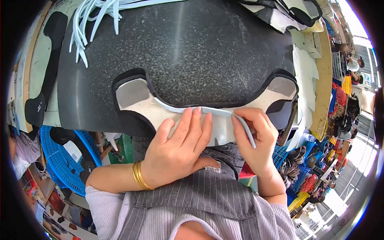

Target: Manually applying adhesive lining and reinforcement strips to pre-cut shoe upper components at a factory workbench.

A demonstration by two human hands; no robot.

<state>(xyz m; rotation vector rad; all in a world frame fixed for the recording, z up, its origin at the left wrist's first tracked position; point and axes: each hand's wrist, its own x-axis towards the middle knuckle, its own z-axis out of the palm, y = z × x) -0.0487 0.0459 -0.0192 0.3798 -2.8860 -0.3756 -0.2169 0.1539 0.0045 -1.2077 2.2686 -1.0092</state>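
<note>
A curved black piece with a cream backing (141, 105) and grey patches at its two ends lies along the front edge of the black work board. Along its inner curved edge runs a narrow pale-blue strip (172, 108). My left hand (180, 138) has its fingers stretched out, the fingertips pressing on the strip near the middle of the curve. Between the thumb and fingers of my right hand (259, 138) the strip is pinched, its loose end hanging down past the thumb. The piece's lower middle is partly hidden by my hands.
More pale-blue strips (94, 20) hang over the board's far left. Stacked black pieces (292, 14) lie at the far right, white sheets (305, 80) along the right edge. Another black piece (50, 60) is at left, above a blue basket (54, 156).
</note>
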